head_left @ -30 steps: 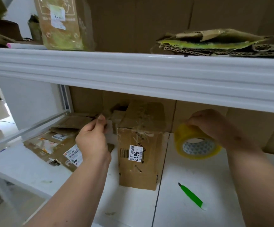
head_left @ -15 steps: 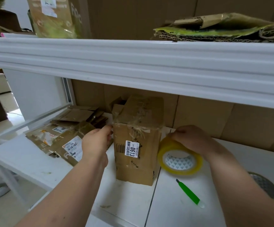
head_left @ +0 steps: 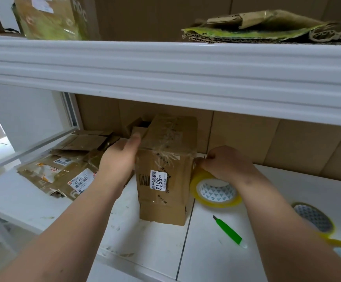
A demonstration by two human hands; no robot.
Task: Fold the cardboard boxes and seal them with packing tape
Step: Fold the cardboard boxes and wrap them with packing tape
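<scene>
White shelf unit [head_left: 165, 78]: upper board spans the view; the work surface [head_left: 216, 251] lies below it.

Flattened cartons [head_left: 63, 171]: heap at 9 o'clock of the standing box, labels up, not yet folded.

Cardboard box [head_left: 165, 180]: upright at centre of the work surface, label "0613" facing the viewer, old tape crinkled across its top seam. A flap at its far left, 11 o'clock, stands open.

Left hand [head_left: 118, 161]: fingers flat against the box's left side, thumb at the upper edge, steadying it.

Right hand [head_left: 224, 163]: at 3 o'clock of the box, curled over the yellow tape roll [head_left: 216, 192], fingertips pinched at the box's right upper edge, apparently on the tape's free end.

Spare tape rolls [head_left: 316, 218]: two, at 4 o'clock, near the edge of view.

Green cutter [head_left: 228, 231]: at 5 o'clock, lying loose.

Handling note: best to press the open flap down first, anchor the tape end firmly on the side wall, then draw the roll taut across the seam while the left hand braces.
</scene>
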